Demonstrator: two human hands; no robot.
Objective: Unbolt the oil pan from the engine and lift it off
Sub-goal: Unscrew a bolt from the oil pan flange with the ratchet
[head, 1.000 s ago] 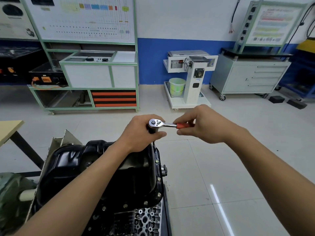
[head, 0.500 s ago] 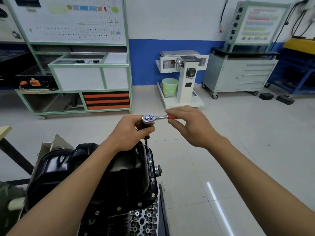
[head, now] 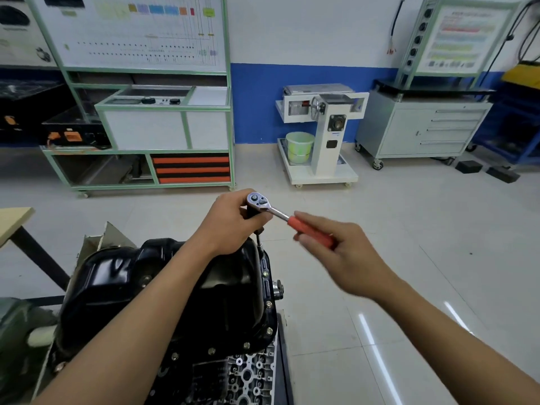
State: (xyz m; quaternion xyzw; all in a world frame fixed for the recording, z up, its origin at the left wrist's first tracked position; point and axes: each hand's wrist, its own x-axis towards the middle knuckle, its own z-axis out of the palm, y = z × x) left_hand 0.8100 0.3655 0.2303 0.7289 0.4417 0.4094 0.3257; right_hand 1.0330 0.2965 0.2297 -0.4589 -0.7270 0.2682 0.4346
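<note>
Oil pan (head: 163, 287), black, sits bolted on the engine (head: 248, 375) just below me. My left hand (head: 230, 223) grips the ratchet (head: 263, 204) head above the pan's far rim, and my right hand (head: 344, 252) holds its red handle. Around us are a pale tiled floor (head: 409, 229), a green-framed training rack (head: 140, 33) and a grey drawer cabinet (head: 423, 130).

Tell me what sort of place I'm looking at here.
Most likely an automotive training workshop. A black oil pan sits bolted on an engine with a ratchet wrench at its flange. A wiring-diagram teaching board stands behind, and a wheeled drawer cabinet carries another display panel.
</note>
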